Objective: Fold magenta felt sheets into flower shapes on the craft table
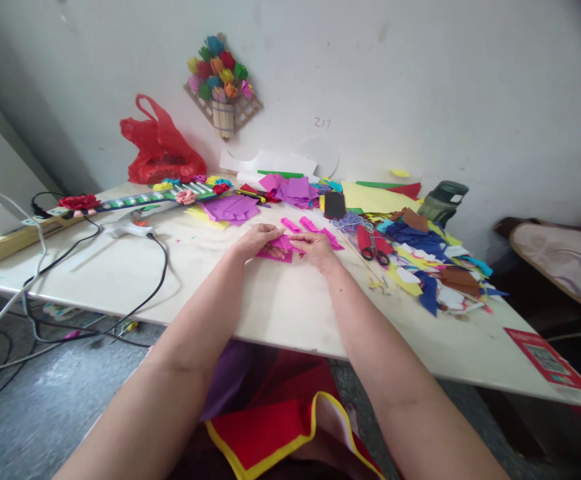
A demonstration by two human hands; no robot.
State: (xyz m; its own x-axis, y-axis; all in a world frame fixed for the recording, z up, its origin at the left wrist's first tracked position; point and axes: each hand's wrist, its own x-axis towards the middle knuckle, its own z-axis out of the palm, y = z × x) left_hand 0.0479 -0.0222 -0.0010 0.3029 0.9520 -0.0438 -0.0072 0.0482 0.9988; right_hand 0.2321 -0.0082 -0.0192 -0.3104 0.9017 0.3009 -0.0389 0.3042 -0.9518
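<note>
Both hands meet over the middle of the white table (290, 313). My left hand (261, 241) is closed on a magenta paper piece (284, 244), its thumb and fingers at the left side of it. Thumb and fingertips of my right hand (316, 249) pinch the same piece from the right. More magenta paper shows below the left fingers. Just behind the hands lie magenta strips (309, 224), one reaching out past the right hand. A stack of purple paper (231, 208) rests to the left and another purple pile (291, 189) farther back.
Scissors (374, 251) and a thin stick (363, 257) lie right of the hands, near colourful scraps (433, 260) and a dark bottle (443, 201). A white glue gun (127, 229) with a black cord is at left. A red bag (163, 150) stands behind.
</note>
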